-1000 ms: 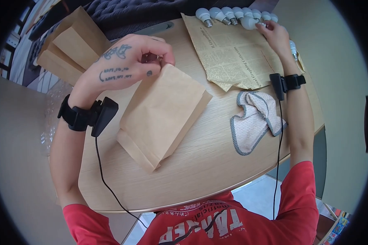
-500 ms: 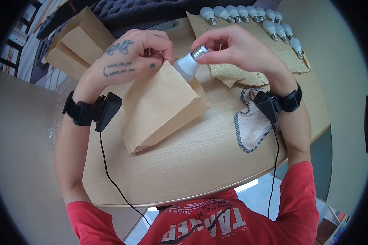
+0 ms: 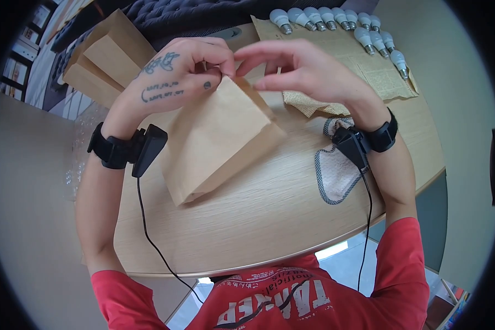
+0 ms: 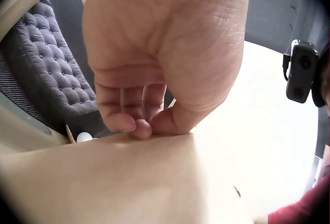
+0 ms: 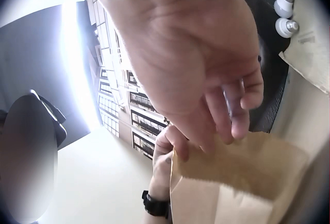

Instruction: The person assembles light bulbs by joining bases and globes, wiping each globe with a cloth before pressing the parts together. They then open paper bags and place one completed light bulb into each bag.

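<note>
My left hand (image 3: 176,74) pinches the rim of a brown paper bag (image 3: 212,143) between thumb and fingertips, and the bag leans tilted over the table. At the bag's mouth is my right hand (image 3: 308,71), with loosely bent, spread fingers and nothing in its grasp. In the right wrist view its fingertips reach over the opening of the bag (image 5: 201,198), whose lower inside is hidden. Several white light bulbs (image 3: 309,17) with metal screw bases lie in rows at the back right, on a newspaper-print sheet (image 3: 388,85).
Another brown paper bag (image 3: 107,58) stands open at the back left, near bubble wrap (image 3: 82,132). A white cloth with a striped edge (image 3: 338,176) lies on the table (image 3: 269,220) beneath my right wrist. Behind the table runs a dark tufted sofa (image 3: 187,16).
My right hand brought a light bulb from the back right to the bag and released it at the mouth; that bulb is now out of sight. My left hand keeps pinching the rim.
</note>
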Motion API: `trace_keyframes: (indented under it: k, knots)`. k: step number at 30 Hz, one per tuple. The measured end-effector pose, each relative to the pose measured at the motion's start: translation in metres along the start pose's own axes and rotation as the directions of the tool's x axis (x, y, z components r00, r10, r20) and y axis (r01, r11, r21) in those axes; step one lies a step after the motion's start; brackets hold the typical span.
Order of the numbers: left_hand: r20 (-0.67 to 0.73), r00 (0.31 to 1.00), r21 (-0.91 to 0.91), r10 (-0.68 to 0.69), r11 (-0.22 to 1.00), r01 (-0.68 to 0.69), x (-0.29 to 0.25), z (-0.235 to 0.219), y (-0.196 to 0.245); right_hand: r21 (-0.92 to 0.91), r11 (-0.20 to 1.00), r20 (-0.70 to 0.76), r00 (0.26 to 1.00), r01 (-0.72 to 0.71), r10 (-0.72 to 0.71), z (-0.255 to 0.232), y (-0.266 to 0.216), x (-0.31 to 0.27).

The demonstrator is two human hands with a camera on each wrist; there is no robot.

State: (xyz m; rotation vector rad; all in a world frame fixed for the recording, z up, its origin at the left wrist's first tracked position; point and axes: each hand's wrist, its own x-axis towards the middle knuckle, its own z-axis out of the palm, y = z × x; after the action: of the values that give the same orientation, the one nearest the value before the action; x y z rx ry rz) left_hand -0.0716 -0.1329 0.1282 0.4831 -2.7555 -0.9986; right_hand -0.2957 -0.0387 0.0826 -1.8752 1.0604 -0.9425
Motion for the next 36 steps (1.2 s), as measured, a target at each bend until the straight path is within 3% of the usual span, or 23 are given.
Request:
trace_keyframes:
  k: [6, 9, 11, 13, 15, 17, 20, 22, 24, 27, 30, 32, 35, 36]
  knots:
    - [0.002, 1.0, -0.024, -0.01, 1.0, 0.01, -0.001, 0.0, -0.003, 0.011, 1.0, -0.099, 0.995, 0.006, -0.005, -0.025, -0.003, -0.005]
    - [0.012, 1.0, -0.002, 0.018, 1.0, -0.018, -0.002, -0.001, -0.002, -0.116, 0.993, -0.17, 0.986, -0.016, -0.004, -0.047, 0.007, -0.007]
    - [0.025, 1.0, 0.005, 0.005, 1.0, -0.005, -0.004, -0.003, 0.002, -0.372, 0.928, -0.34, 0.931, -0.004, -0.132, -0.072, 0.037, -0.009]
    - [0.051, 0.999, 0.042, -0.006, 0.999, 0.003, -0.007, -0.004, 0.009, -0.539, 0.767, -0.563, 0.826, -0.348, -0.02, -0.109, 0.054, -0.02]
    - [0.089, 0.996, 0.112, -0.024, 0.994, 0.014, -0.011, -0.007, 0.016, -0.634, 0.504, -0.743, 0.643, -0.586, -0.186, -0.15, 0.094, -0.038]
    - [0.135, 0.989, 0.161, -0.064, 0.986, 0.042, -0.011, -0.007, 0.02, -0.505, 0.356, -0.852, 0.52, -0.786, -0.061, -0.181, 0.122, -0.062]
    - [0.146, 0.987, 0.182, -0.061, 0.983, 0.034, -0.013, -0.007, 0.02, -0.459, 0.16, -0.865, 0.481, -0.874, 0.143, -0.189, 0.134, -0.083]
    - [0.117, 0.99, 0.168, -0.074, 0.984, 0.054, -0.016, -0.007, 0.023, -0.435, 0.121, -0.866, 0.452, -0.892, 0.216, -0.19, 0.143, -0.088]
    - [0.07, 0.99, 0.141, -0.122, 0.984, 0.112, -0.02, -0.012, 0.027, -0.422, 0.119, -0.859, 0.438, -0.899, 0.264, -0.192, 0.151, -0.091]
    - [-0.066, 0.998, 0.027, -0.008, 1.0, 0.01, -0.031, -0.021, 0.017, -0.401, 0.167, -0.849, 0.434, -0.901, 0.3, -0.2, 0.167, -0.096]
    - [-0.19, 0.978, 0.063, 0.085, 0.995, -0.075, -0.041, -0.029, 0.006, -0.381, 0.208, -0.842, 0.431, -0.901, 0.324, -0.199, 0.17, -0.095]
    - [-0.248, 0.965, -0.027, 0.079, 0.996, -0.089, -0.047, -0.027, 0.001, -0.383, 0.219, -0.835, 0.438, -0.897, 0.333, -0.196, 0.167, -0.095]
    - [-0.293, 0.952, -0.028, 0.089, 0.994, -0.101, -0.051, -0.028, -0.007, -0.316, 0.354, -0.875, 0.414, -0.88, 0.249, -0.185, 0.16, -0.088]
    - [-0.296, 0.951, -0.019, 0.092, 0.995, -0.102, -0.052, -0.028, -0.008, -0.344, 0.408, -0.872, 0.449, -0.846, 0.195, -0.181, 0.156, -0.082]
